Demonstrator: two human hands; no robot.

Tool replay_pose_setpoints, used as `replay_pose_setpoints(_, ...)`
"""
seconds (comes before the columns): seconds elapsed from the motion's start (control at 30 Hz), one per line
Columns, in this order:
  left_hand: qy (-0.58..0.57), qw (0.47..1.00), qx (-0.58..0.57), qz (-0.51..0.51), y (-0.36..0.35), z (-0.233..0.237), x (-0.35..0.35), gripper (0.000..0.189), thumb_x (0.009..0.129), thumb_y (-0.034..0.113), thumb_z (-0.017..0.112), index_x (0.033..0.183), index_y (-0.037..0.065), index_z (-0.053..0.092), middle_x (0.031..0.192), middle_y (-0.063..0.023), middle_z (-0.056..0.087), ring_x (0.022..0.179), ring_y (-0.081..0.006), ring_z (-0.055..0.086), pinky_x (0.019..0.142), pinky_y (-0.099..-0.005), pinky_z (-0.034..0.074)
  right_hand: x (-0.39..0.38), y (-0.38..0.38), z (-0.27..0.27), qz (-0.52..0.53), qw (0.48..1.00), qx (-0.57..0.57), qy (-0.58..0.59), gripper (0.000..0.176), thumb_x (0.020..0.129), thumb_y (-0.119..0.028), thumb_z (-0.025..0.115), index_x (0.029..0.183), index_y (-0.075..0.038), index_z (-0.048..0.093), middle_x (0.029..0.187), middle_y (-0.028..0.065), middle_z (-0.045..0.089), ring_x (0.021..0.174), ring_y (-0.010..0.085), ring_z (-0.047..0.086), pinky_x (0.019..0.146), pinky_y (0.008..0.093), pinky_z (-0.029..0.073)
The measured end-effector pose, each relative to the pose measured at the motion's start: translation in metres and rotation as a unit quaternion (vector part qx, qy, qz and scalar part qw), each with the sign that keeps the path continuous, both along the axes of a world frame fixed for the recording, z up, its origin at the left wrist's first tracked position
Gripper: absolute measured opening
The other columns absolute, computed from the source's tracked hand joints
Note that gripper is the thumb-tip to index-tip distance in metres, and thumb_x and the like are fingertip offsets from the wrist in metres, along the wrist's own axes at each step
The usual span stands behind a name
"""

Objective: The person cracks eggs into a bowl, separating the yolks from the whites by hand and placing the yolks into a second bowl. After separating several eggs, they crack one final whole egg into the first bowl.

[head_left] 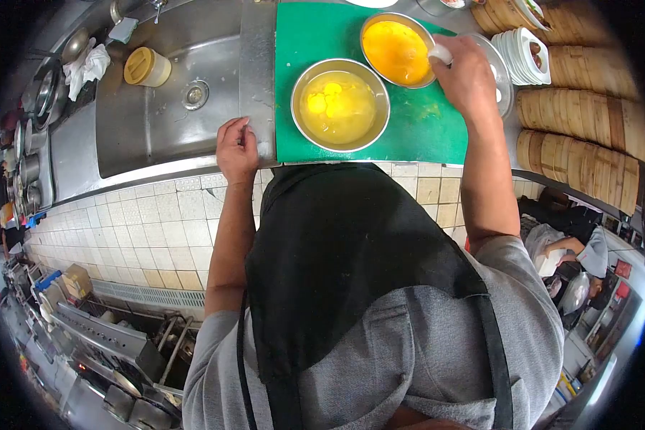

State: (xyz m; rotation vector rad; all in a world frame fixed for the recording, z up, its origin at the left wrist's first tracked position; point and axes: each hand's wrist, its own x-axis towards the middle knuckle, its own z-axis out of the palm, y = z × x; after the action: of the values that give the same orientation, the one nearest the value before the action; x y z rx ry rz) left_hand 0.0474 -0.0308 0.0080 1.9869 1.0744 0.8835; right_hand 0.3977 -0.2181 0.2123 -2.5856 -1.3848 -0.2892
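My right hand (467, 79) is closed on a white egg (441, 54), at the right rim of a steel bowl of orange-yellow egg yolk (394, 50). Beside it, on the green cutting board (423, 129), stands a larger steel bowl (294, 107) holding clear egg white with several whole yolks. Partly behind my right hand is a metal bowl (507, 86) with white eggs in it. My left hand (238, 150) rests on the steel edge of the sink, its fingers curled in, with nothing visible in them.
Left of the board is a steel sink (165, 129) with a yellow-lidded tub (147, 67) in it. White dishes (516, 57) are stacked at the right, beside several bamboo steamers (580, 115). A person (573, 251) is at the far right. Stoves (107, 337) stand behind me.
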Motion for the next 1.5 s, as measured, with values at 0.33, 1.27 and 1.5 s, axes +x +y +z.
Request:
replay_pose_setpoints(0.33, -0.003, 0.999, 0.04, -0.011, 0.001, 0.0, 0.001, 0.021, 0.089, 0.007, 0.067, 0.108, 0.008, 0.074, 0.112, -0.0094, 0.068, 0.081, -0.0195, 0.067, 0.07, -0.0302, 0.056, -0.095, 0.007, -0.029, -0.022, 0.92, -0.031, 0.39, 0.04, 0.082, -0.038, 0.079, 0.108, -0.008, 0.074, 0.102, 0.0161, 0.074, 0.091, 0.0293, 0.072, 0.083, 0.0408, 0.056)
replay_pose_setpoints(1.27, 0.004, 1.0, 0.015, -0.003, -0.002, 0.006, 0.003, 0.02, 0.089, 0.008, 0.067, 0.108, 0.008, 0.073, 0.112, -0.0097, 0.068, 0.076, -0.0188, 0.066, 0.068, -0.0301, 0.055, -0.125, 0.034, -0.034, 0.002, 0.923, -0.199, 0.329, 0.035, 0.087, -0.041, 0.071, 0.11, -0.014, 0.075, 0.104, 0.0149, 0.074, 0.101, 0.0341, 0.069, 0.091, 0.0467, 0.053)
replay_pose_setpoints(1.5, 0.008, 1.0, 0.018, -0.003, 0.0, 0.001, 0.001, 0.021, 0.088, 0.007, 0.068, 0.108, 0.008, 0.074, 0.112, -0.0099, 0.069, 0.076, -0.0204, 0.066, 0.068, -0.0311, 0.055, -0.125, 0.034, -0.041, -0.002, 0.935, -0.174, 0.308, 0.036, 0.083, -0.039, 0.078, 0.106, -0.012, 0.073, 0.1, 0.0105, 0.075, 0.097, 0.0337, 0.07, 0.087, 0.0461, 0.054)
